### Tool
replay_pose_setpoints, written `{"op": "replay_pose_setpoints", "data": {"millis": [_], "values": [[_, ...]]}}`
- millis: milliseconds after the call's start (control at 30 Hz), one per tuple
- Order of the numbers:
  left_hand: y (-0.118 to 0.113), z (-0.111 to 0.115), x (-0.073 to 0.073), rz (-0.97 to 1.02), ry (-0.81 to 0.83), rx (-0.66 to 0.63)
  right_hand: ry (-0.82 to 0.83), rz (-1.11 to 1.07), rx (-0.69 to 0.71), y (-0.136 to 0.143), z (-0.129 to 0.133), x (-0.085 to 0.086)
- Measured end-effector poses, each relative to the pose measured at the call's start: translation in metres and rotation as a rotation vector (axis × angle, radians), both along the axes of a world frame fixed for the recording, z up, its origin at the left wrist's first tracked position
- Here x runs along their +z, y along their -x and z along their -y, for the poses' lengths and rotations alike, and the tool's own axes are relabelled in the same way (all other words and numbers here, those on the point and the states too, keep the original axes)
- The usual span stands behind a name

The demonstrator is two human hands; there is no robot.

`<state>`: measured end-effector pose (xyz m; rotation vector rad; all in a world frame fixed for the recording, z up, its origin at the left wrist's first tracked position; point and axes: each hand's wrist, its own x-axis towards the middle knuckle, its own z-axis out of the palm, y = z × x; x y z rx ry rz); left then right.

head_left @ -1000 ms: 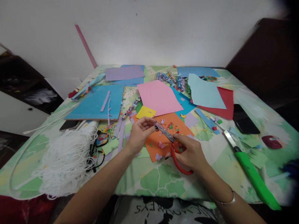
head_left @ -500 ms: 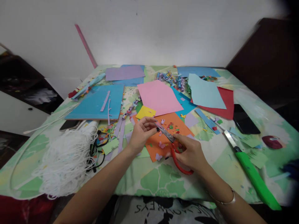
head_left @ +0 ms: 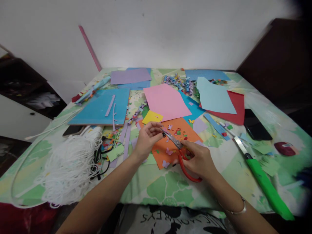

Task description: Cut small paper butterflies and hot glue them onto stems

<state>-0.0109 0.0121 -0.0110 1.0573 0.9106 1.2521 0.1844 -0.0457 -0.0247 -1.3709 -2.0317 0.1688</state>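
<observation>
My right hand (head_left: 198,159) grips red-handled scissors (head_left: 187,172), with the blades pointing up and left. The blade tips reach the fingertips of my left hand (head_left: 148,138), which is pinched closed; whatever it holds is too small to make out. Both hands are above an orange sheet of paper (head_left: 158,159). On that sheet lie small purple paper butterflies (head_left: 166,164) and several coloured scraps. A yellow paper piece (head_left: 152,117) and a pink sheet (head_left: 165,102) lie just beyond my hands.
To the left are a tangle of white cord (head_left: 70,169) and a blue folder (head_left: 102,104) with purple strips. On the right lie a green-handled knife (head_left: 265,185), a black phone (head_left: 255,125), a light blue sheet (head_left: 214,97) and a red sheet (head_left: 237,107). Curled paper strips (head_left: 176,82) sit behind.
The scissor blades look slightly further apart at the tips. Both hands stay in nearly the same place, and the things on the table have not moved.
</observation>
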Motion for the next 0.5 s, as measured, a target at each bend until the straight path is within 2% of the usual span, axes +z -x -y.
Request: {"op": "replay_pose_setpoints", "data": {"millis": [500], "values": [[0.0007, -0.0017, -0.0002, -0.018, -0.017, 0.048, -0.006, 0.01, 0.0, -0.0007, -0.0007, -0.0001]]}}
